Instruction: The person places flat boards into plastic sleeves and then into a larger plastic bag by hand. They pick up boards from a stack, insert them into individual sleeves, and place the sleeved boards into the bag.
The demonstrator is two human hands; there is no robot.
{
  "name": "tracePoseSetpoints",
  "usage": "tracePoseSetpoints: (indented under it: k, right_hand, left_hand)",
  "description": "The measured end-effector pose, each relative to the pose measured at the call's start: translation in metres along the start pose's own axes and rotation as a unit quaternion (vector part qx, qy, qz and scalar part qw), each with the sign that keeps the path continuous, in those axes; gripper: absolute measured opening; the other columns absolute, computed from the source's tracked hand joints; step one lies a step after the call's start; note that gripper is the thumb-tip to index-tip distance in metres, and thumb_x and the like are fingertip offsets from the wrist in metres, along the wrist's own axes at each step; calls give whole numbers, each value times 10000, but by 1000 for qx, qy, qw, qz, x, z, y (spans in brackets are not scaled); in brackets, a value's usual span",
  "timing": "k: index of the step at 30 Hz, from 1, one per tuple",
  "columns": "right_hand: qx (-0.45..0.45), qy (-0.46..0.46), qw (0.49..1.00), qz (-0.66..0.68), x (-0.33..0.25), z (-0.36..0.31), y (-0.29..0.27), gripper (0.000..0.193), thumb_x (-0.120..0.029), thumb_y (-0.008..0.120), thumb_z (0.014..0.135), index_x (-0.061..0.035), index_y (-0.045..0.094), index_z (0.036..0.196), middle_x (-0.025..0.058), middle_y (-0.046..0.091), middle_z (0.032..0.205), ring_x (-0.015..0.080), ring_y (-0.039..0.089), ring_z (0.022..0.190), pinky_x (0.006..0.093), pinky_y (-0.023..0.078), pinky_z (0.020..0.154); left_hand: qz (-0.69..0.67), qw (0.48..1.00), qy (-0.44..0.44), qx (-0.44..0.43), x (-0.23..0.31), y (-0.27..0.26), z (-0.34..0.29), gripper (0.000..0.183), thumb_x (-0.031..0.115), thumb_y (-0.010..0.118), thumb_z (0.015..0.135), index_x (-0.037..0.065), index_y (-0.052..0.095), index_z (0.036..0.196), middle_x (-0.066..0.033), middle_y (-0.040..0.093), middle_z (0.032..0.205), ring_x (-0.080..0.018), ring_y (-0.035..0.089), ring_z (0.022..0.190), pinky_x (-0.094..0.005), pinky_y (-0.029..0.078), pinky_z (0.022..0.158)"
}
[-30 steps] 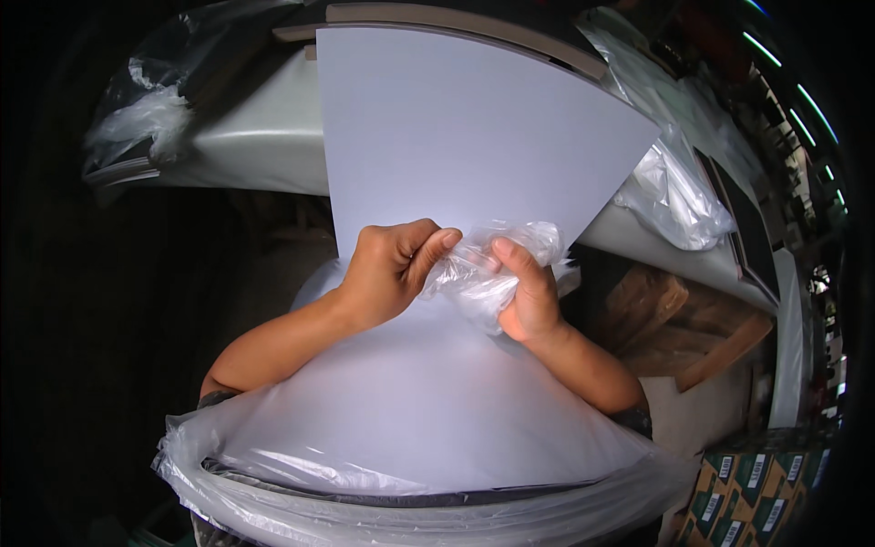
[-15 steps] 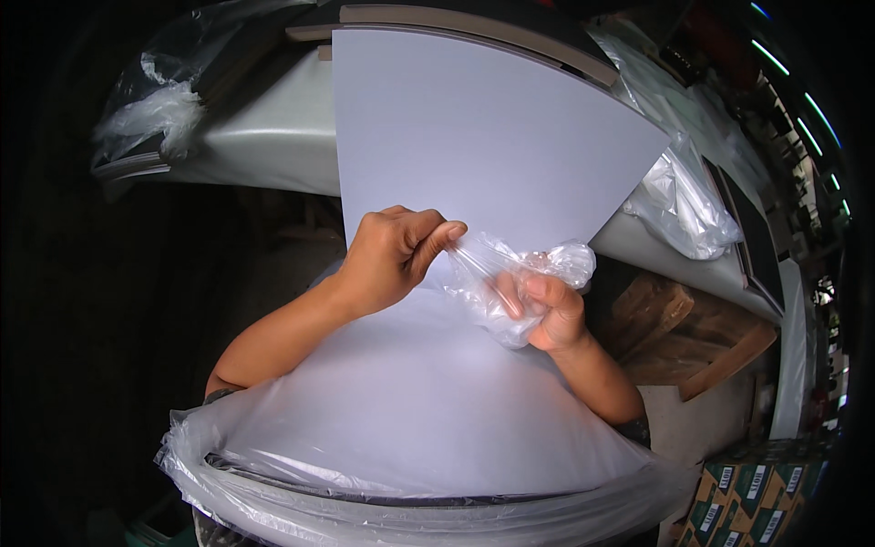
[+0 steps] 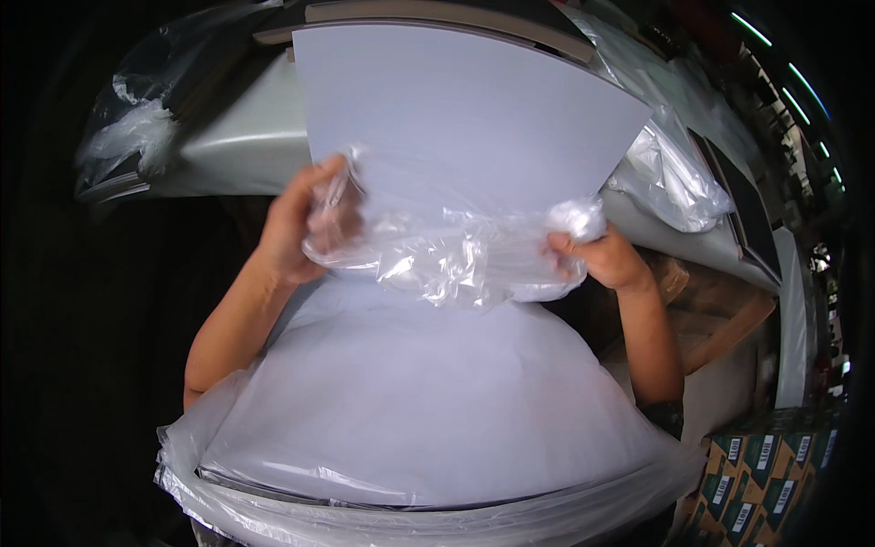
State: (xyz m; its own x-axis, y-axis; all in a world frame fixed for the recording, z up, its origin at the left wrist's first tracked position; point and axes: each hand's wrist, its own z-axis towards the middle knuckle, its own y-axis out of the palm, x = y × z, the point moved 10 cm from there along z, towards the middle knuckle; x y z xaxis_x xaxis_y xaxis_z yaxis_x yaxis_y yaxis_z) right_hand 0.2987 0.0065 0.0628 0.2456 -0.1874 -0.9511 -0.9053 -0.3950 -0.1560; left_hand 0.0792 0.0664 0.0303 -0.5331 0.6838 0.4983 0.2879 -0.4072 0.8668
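Clear plastic film [image 3: 437, 260] is stretched sideways between my two hands, crinkled and shiny in the middle. My left hand [image 3: 305, 219] has its fingers wrapped in the left end of the film and is slightly blurred. At the other end, my right hand [image 3: 606, 260] grips a bunched wad of it. Beneath the film lies a large smooth white sheet [image 3: 465, 109], its far part bare. Closer to my body, translucent plastic [image 3: 437, 401] spreads over a pale surface, its near edge gathered in folds. Whether this plastic and the film are one piece, I cannot tell.
Brown-edged boards [image 3: 437, 18] lie behind the white sheet. Crumpled plastic [image 3: 137, 137] sits at the far left, with another plastic bundle [image 3: 670, 178] on the right. A brown carton [image 3: 720, 314] stands lower right, above stacked green-and-tan boxes [image 3: 752, 483].
My hands have moved apart, the left leftward and farther away, the right to the right. The film, gathered between them before, is now spread wide. The whole view has shifted slightly.
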Motion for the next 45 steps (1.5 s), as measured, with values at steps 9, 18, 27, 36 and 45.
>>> tracePoseSetpoints:
  k: [9,18,27,36,45]
  right_hand:
    - [135,-109,966,-190,20,-13,-53,228,-210,481,869,-36,528,1009,86,564,957,228,541,927,339,413,873]
    - [128,6,983,134,70,2,-68,336,-312,600,802,-62,531,1016,5,529,790,51,438,502,182,316,397]
    - [-226,-413,651,594,-17,-31,-38,453,-337,355,908,-155,319,1322,128,512,1135,65,314,394,198,309,361]
    - [371,-168,891,199,61,-11,-105,506,2,635,632,-18,486,1114,62,531,952,166,533,821,281,452,720]
    - [556,-309,592,-495,-124,-49,-103,394,67,536,687,-89,617,1040,91,518,1070,227,583,753,323,445,662]
  left_hand:
    - [204,924,296,128,107,-10,-54,343,240,563,822,26,527,1087,-88,574,990,-167,542,900,-311,424,837]
    - [131,940,295,115,103,5,-46,316,269,389,908,39,564,1034,-70,628,868,-180,587,771,-306,453,761]
    - [323,942,-91,-12,-41,-83,-54,434,357,604,791,-1,538,1026,-53,546,643,-148,523,546,-248,437,532]
    - [134,876,284,-365,68,102,-65,418,349,528,837,236,465,1235,42,560,827,-119,575,820,-437,369,915]
    - [811,323,426,237,187,90,-1,700,-150,454,610,194,497,1218,-122,473,950,-256,484,868,-289,410,803]
